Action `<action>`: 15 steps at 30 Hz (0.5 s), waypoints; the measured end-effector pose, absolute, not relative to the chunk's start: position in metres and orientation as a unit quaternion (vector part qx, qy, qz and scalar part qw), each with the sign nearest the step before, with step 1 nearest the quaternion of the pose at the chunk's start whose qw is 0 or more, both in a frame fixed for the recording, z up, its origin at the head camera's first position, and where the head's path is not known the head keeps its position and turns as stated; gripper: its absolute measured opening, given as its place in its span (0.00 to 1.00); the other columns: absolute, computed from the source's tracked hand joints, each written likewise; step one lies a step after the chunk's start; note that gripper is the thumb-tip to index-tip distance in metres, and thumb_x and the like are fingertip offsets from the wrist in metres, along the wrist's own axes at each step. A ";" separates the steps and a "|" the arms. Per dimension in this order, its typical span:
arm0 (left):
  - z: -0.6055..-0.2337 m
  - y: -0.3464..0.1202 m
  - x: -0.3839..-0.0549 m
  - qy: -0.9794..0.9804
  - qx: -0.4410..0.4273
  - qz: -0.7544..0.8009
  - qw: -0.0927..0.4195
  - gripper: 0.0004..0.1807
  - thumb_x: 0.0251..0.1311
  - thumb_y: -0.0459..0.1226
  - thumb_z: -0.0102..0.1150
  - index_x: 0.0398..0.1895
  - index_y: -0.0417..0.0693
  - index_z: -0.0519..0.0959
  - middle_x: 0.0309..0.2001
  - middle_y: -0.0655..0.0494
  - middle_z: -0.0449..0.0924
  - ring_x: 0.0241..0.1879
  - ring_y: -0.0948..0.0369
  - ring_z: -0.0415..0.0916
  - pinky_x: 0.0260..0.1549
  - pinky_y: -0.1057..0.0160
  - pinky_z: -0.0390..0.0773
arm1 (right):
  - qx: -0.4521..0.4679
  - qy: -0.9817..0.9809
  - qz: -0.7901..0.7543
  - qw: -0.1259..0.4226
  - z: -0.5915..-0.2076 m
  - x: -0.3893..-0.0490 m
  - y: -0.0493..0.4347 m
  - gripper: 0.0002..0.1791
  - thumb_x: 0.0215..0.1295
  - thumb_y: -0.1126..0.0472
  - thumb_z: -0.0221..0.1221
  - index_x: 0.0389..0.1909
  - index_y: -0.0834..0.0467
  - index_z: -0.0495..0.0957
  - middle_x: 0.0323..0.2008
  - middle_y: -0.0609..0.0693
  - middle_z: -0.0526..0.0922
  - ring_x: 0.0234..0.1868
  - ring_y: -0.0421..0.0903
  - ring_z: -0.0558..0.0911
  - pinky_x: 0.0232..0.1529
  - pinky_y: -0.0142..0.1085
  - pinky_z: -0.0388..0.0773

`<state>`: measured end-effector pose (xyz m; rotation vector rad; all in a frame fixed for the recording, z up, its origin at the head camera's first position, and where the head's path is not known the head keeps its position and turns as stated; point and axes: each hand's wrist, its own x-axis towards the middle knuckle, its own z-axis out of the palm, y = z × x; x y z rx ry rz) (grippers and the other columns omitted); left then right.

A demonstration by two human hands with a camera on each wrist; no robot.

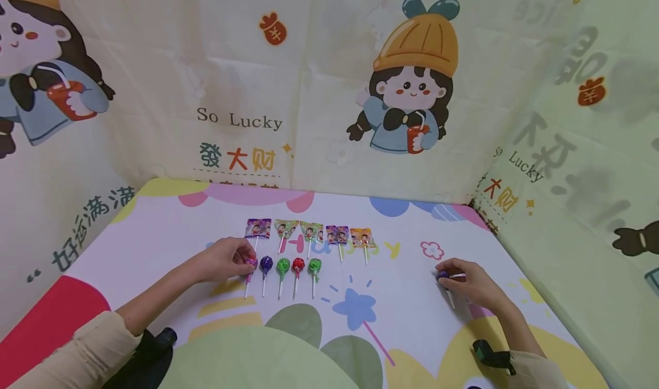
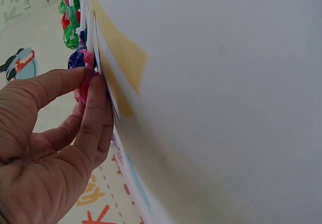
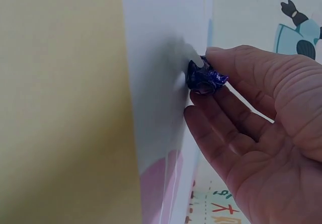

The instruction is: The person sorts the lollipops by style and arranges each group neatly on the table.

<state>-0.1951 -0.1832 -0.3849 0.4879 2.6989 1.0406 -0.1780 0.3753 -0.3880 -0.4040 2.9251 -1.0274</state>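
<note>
At the left end of a row of round lollipops, my left hand [image 1: 226, 260] pinches a pink lollipop [image 1: 251, 262] between thumb and fingers, its white stick toward me. Beside it in the row lie a dark blue lollipop [image 1: 266, 263], a green lollipop [image 1: 283, 266], a red lollipop [image 1: 298, 264] and another green lollipop [image 1: 315, 266]. Over at the right of the table, my right hand [image 1: 472, 284] holds a purple-blue lollipop [image 3: 205, 78] by its wrapped head between thumb and fingers, close over the tabletop, with the stick pointing toward me.
Behind the round ones lies a row of flat-packed lollipops, among them a purple packet [image 1: 258, 227], a green packet [image 1: 312, 231] and an orange packet [image 1: 362, 237]. A printed cloth covers the table [image 1: 396, 297]. Printed curtains [image 1: 319, 91] hang at the back and sides.
</note>
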 end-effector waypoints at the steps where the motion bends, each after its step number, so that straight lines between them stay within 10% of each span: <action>1: -0.385 -0.183 -0.195 0.915 0.165 0.352 0.104 0.12 0.60 0.34 0.71 0.41 0.40 0.78 0.33 0.54 0.77 0.34 0.58 0.71 0.36 0.62 0.77 | -0.130 0.936 -0.328 0.006 -0.388 -0.178 0.375 0.12 0.67 0.64 0.66 0.49 0.63 0.81 0.45 0.52 0.85 0.45 0.40 0.81 0.48 0.25 0.79; 15: -0.382 -0.183 -0.194 0.913 0.166 0.356 0.110 0.11 0.60 0.33 0.71 0.41 0.39 0.78 0.33 0.53 0.77 0.34 0.58 0.71 0.36 0.62 0.77 | -0.149 0.933 -0.327 -0.009 -0.390 -0.181 0.370 0.12 0.67 0.64 0.66 0.48 0.63 0.81 0.45 0.52 0.85 0.44 0.38 0.81 0.48 0.26 0.79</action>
